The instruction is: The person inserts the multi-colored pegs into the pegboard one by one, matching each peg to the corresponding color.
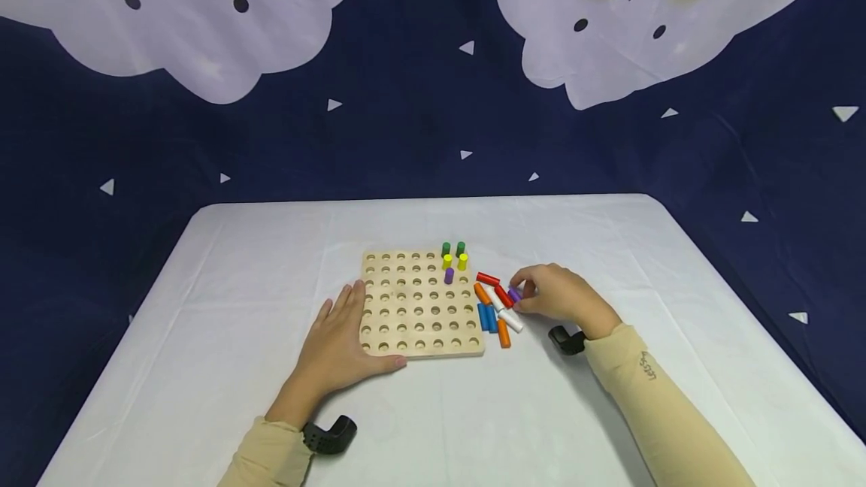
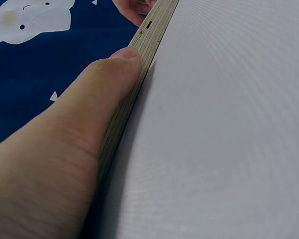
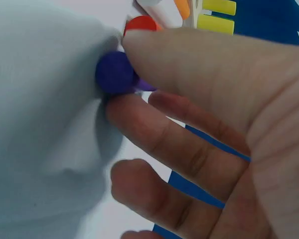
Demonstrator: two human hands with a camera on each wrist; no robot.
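Note:
A square wooden pegboard (image 1: 428,357) with rows of round holes lies on the table. In its far right corner stand two green pegs (image 1: 461,249), two yellow pegs (image 1: 463,262) and one purple peg (image 1: 449,276). My left hand (image 1: 338,344) rests along the board's left side, fingers extended. Its thumb presses the near edge, as the left wrist view shows up close. To the right of the board, my right hand (image 1: 558,295) pinches another purple peg (image 3: 114,73) between thumb and fingers, at the edge of a loose pile.
The pile beside the board holds red pegs (image 1: 488,278), white pegs (image 1: 510,320), blue pegs (image 1: 483,316) and orange pegs (image 1: 504,334). A white cloth covers the table (image 1: 271,246). A dark blue backdrop (image 1: 406,134) with clouds hangs behind.

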